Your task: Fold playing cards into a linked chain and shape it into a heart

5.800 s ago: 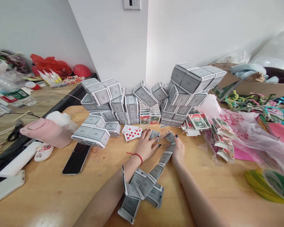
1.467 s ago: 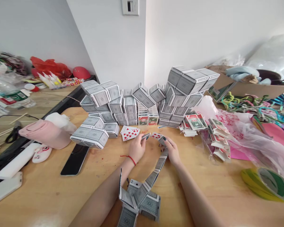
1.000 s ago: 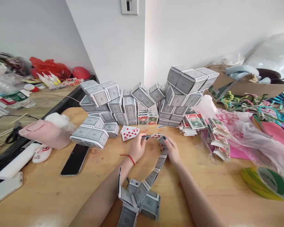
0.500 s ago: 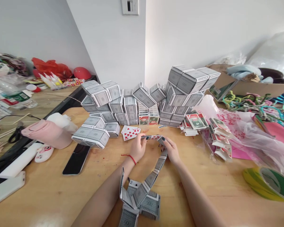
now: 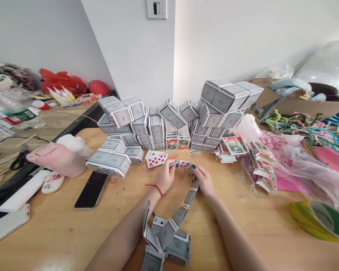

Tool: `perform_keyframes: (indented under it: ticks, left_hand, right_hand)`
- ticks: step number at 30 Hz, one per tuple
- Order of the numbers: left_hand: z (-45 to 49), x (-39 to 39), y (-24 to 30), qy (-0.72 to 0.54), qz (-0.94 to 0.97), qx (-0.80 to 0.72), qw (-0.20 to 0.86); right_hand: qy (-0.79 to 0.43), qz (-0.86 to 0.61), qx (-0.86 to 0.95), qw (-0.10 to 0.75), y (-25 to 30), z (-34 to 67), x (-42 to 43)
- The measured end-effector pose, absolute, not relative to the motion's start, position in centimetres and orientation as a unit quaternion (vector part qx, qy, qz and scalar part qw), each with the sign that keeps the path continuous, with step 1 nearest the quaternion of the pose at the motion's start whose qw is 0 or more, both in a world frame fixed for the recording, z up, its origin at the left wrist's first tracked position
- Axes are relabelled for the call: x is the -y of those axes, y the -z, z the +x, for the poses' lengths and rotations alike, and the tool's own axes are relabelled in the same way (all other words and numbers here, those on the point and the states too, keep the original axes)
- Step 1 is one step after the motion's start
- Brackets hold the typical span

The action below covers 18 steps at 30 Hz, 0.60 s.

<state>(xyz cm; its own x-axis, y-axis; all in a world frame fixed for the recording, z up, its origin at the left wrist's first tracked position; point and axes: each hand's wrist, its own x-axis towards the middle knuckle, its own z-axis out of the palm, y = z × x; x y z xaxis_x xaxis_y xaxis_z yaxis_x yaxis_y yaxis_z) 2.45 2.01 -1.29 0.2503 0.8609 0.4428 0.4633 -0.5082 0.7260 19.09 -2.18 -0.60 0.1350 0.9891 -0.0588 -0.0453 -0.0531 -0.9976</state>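
Observation:
My left hand (image 5: 166, 176) pinches one end of a chain of folded playing cards (image 5: 177, 222). On the same chain, a short way along, my right hand (image 5: 202, 180) is closed, its thumb on top. A red-heart card face (image 5: 184, 163) shows between the two hands. From the right hand the chain slants down toward me, and its patterned backs join a cluster of folded cards (image 5: 180, 246) at the bottom. Just beyond my left hand lie loose heart cards (image 5: 156, 159) on the wooden table (image 5: 121, 218).
Blocks built of folded cards (image 5: 156, 128) stand along the back. Left are a black phone (image 5: 90, 192), a pink bottle (image 5: 56, 158) and a white mouse (image 5: 53, 183). Empty card boxes (image 5: 262, 165), plastic wrap (image 5: 293, 165) and yellow-green tape (image 5: 322, 220) lie to the right.
The card stretch between my hands bends a little more, and more of its heart face shows. Both hands keep their grip in nearly the same place.

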Motion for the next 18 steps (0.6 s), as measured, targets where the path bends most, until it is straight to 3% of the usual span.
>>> perform_keyframes:
  ticks: [18]
  left_hand:
    - [1.63,-2.3,0.86,-0.435,0.773,-0.403,0.227]
  right_hand:
    - [-0.477,-0.54,0.476,0.505,0.69,19.25,2.24]
